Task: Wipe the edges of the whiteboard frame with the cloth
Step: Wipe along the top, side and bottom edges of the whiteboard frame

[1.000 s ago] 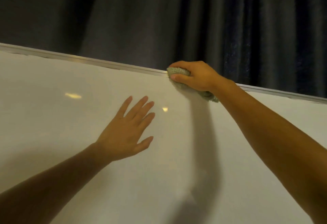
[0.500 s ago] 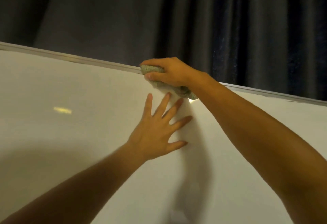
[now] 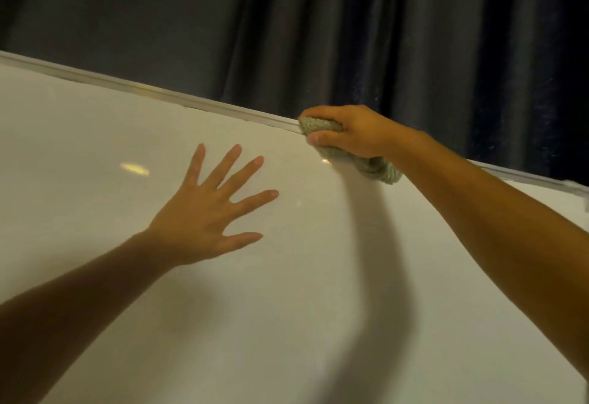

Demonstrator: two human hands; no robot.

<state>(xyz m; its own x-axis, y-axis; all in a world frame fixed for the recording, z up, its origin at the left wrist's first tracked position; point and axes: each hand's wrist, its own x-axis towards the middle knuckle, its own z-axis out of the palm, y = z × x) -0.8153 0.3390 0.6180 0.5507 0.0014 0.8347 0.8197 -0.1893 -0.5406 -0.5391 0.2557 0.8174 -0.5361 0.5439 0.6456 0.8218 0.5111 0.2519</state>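
Two hands of mine are on the whiteboard [image 3: 287, 276]. My right hand [image 3: 345, 131] is closed around the green cloth [image 3: 374, 167] and presses it on the top edge of the whiteboard frame [image 3: 165, 95], a little right of the middle of the part I can see; the fingers go over the edge and the thumb lies on the front side. One part of the cloth hangs out under my wrist, against the white surface. My left hand [image 3: 204, 215] is wide open with the fingers spread, holding nothing, flat on the board below the top edge and left of the cloth, apart from it. Behind the board hangs a dark curtain [image 3: 350, 27].
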